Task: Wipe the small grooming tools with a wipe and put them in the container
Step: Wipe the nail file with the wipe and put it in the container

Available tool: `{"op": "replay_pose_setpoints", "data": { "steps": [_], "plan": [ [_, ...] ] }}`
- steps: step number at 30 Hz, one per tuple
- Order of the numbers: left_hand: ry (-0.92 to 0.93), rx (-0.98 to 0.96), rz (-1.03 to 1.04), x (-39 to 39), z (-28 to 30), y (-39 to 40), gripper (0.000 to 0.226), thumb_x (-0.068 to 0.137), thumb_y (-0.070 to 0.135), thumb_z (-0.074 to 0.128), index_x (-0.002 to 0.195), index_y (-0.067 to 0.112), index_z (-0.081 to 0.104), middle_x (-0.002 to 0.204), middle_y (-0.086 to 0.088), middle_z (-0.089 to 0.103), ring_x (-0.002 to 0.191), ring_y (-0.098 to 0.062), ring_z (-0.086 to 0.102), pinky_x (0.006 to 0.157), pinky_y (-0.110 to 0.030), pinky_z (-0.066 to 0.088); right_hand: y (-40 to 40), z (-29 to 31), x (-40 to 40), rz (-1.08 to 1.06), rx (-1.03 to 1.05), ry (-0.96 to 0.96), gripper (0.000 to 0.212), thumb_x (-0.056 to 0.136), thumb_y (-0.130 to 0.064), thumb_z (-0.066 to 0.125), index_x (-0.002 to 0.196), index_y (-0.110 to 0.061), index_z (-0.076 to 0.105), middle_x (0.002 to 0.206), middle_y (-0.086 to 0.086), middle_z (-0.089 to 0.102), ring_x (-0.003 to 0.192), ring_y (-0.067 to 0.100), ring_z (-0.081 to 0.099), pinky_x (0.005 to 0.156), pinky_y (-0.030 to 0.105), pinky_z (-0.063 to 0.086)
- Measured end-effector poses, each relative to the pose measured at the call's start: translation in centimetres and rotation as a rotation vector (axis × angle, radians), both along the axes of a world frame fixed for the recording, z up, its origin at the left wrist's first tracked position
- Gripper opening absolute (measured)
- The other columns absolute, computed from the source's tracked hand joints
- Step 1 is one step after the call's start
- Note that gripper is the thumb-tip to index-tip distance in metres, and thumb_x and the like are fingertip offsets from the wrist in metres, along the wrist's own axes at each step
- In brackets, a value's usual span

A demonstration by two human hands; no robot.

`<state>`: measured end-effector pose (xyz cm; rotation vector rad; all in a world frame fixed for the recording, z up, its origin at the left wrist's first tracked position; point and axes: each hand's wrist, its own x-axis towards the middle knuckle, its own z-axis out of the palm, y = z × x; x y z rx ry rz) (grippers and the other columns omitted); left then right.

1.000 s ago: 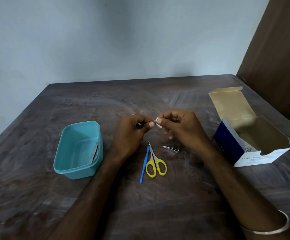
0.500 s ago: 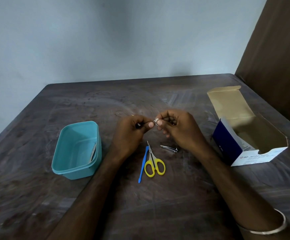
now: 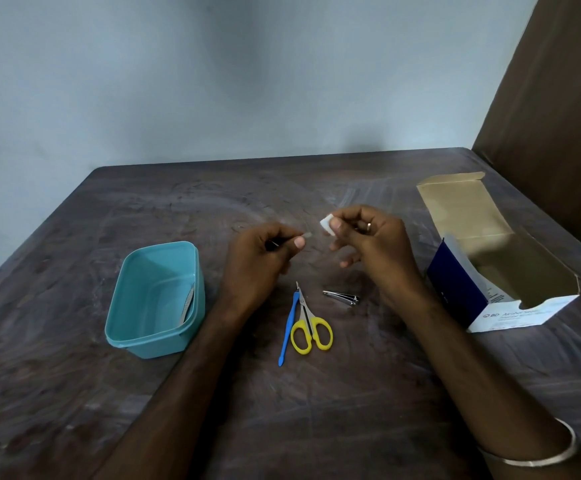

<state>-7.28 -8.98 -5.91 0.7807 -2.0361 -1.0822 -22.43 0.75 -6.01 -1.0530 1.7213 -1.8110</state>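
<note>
My left hand point(image 3: 261, 261) pinches a thin metal tool, likely tweezers point(image 3: 305, 234), whose tip pokes out to the right. A small gap away, my right hand point(image 3: 372, 240) holds a folded white wipe point(image 3: 326, 224) between thumb and fingers. Below the hands lie a blue stick tool point(image 3: 289, 327), yellow-handled scissors point(image 3: 308, 323) and a metal nail clipper point(image 3: 342, 297) on the table. The teal container point(image 3: 126, 327) stands at the left with a metal nail file point(image 3: 187, 304) leaning inside its right wall.
An open blue and white swab box point(image 3: 496, 282) lies at the right, flap up. The dark wooden table point(image 3: 316, 410) ends at a pale wall behind. A brown panel point(image 3: 559, 98) rises at the far right. A metal bangle point(image 3: 538, 455) circles my right wrist.
The hands have drawn apart: the wipe came off the tool's tip and moved right and up with my right hand. The left hand stays on the tool.
</note>
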Motion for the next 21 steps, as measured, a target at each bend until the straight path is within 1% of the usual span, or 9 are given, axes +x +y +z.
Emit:
{"op": "replay_pose_setpoints", "data": {
  "steps": [3,5,7,9,10,12,15,18,21],
  "plan": [
    [0.086,0.065,0.073,0.0,0.2,0.1,0.009,0.088,0.017,0.07,0.095,0.018,0.077,0.084,0.011,0.074,0.075,0.0,0.067,0.064,-0.016,0.052,0.0,0.1,-0.1,-0.067,-0.008,-0.09,0.009,0.092,-0.016,0.068,0.096,-0.022,0.074,0.088,-0.001,0.075,0.075,0.015,0.071,0.054,0.032,0.057],
    [0.171,0.121,0.106,0.0,0.4,0.3,0.01,0.086,0.015,0.073,0.095,0.018,0.078,0.086,0.009,0.076,0.08,0.001,0.068,0.067,-0.012,0.05,0.0,0.2,0.0,-0.063,-0.01,-0.107,0.009,0.09,-0.016,0.07,0.093,-0.023,0.075,0.084,-0.003,0.075,0.074,0.014,0.07,0.053,0.03,0.056],
    [0.246,0.205,0.108,0.0,0.7,0.5,0.012,0.084,0.013,0.074,0.094,0.016,0.079,0.085,0.009,0.077,0.081,-0.001,0.07,0.068,-0.011,0.05,0.0,0.2,0.3,-0.038,-0.015,-0.088,0.011,0.089,-0.015,0.071,0.089,-0.025,0.076,0.08,-0.004,0.075,0.071,0.009,0.067,0.051,0.029,0.054],
    [0.291,0.268,0.104,0.1,0.9,0.6,0.012,0.082,0.01,0.075,0.093,0.014,0.078,0.08,0.01,0.076,0.075,0.001,0.069,0.064,-0.01,0.05,0.0,0.2,0.8,-0.01,-0.01,-0.048,0.011,0.088,-0.014,0.072,0.089,-0.024,0.076,0.08,-0.004,0.076,0.069,0.006,0.067,0.051,0.029,0.052],
    [0.305,0.293,0.106,0.1,1.0,0.6,0.011,0.082,0.009,0.076,0.092,0.012,0.078,0.078,0.007,0.076,0.071,-0.001,0.069,0.064,-0.013,0.051,-0.1,0.3,1.0,0.004,-0.006,-0.037,0.011,0.087,-0.013,0.073,0.089,-0.023,0.077,0.081,-0.003,0.076,0.069,0.006,0.067,0.051,0.03,0.051],
    [0.348,0.361,0.107,0.1,1.0,0.5,0.008,0.08,0.008,0.078,0.088,0.009,0.077,0.074,-0.001,0.075,0.067,-0.01,0.068,0.064,-0.021,0.055,-0.1,0.3,1.4,0.029,0.002,-0.032,0.01,0.086,-0.013,0.074,0.088,-0.022,0.077,0.081,-0.003,0.076,0.07,0.006,0.068,0.051,0.029,0.051],
    [0.396,0.442,0.097,0.1,1.0,0.6,0.005,0.08,0.006,0.077,0.085,0.005,0.075,0.071,-0.009,0.074,0.063,-0.02,0.07,0.066,-0.03,0.06,0.0,0.1,1.7,0.066,0.028,0.022,0.01,0.086,-0.016,0.075,0.087,-0.026,0.077,0.081,-0.005,0.077,0.074,0.007,0.07,0.052,0.026,0.051],
    [0.415,0.475,0.087,0.2,1.2,0.8,0.005,0.081,0.005,0.076,0.081,0.007,0.072,0.069,-0.011,0.074,0.065,-0.026,0.072,0.068,-0.033,0.062,-0.1,0.0,1.7,0.082,0.04,0.059,0.008,0.084,-0.02,0.077,0.087,-0.027,0.078,0.082,-0.001,0.078,0.075,0.012,0.071,0.053,0.026,0.052],
    [0.417,0.489,0.092,0.1,1.3,0.9,0.006,0.081,0.004,0.076,0.08,0.006,0.07,0.068,-0.011,0.073,0.064,-0.026,0.073,0.067,-0.033,0.062,-0.2,0.0,1.7,0.081,0.033,0.078,0.007,0.083,-0.019,0.078,0.086,-0.025,0.079,0.078,0.002,0.077,0.067,0.013,0.067,0.053,0.029,0.05]
  ]
}}
